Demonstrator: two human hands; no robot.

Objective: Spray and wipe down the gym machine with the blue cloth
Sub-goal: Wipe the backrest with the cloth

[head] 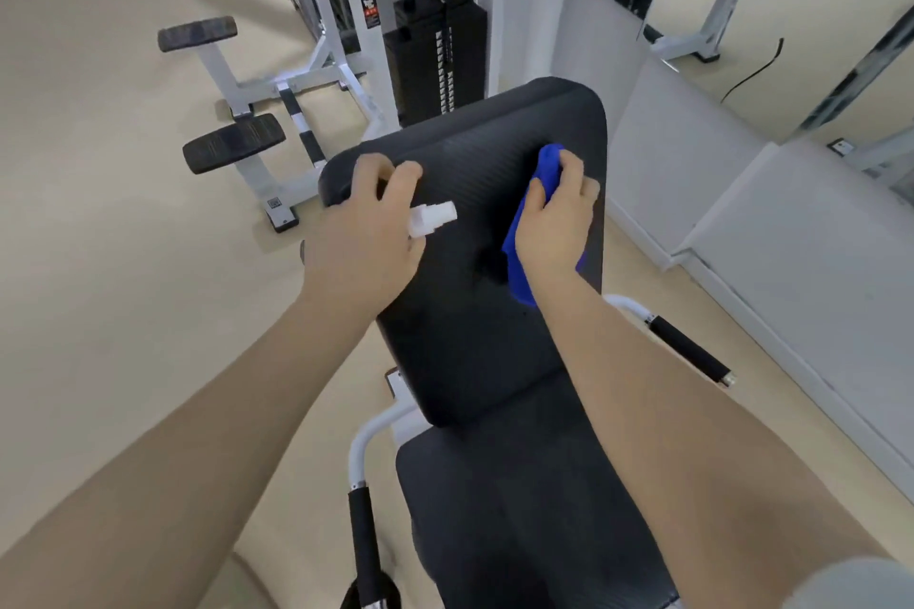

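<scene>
Head view. We are looking down at the machine's black back pad (470,223), which is filling the centre of the frame, with the seat pad (519,524) lying below it at the bottom. Our left hand (368,237) is curling around a white spray bottle (430,219) over the pad's upper left corner; only the nozzle end is showing, pointing right across the pad. Our right hand (556,223) is gripping the bunched blue cloth (524,232) and pressing it against the pad's upper right part, the fingers wrapping over the cloth's top. Black-gripped handles (690,351) are sticking out at either side of the seat. A weight stack (437,64) is standing behind the pad, at upper centre.
</scene>
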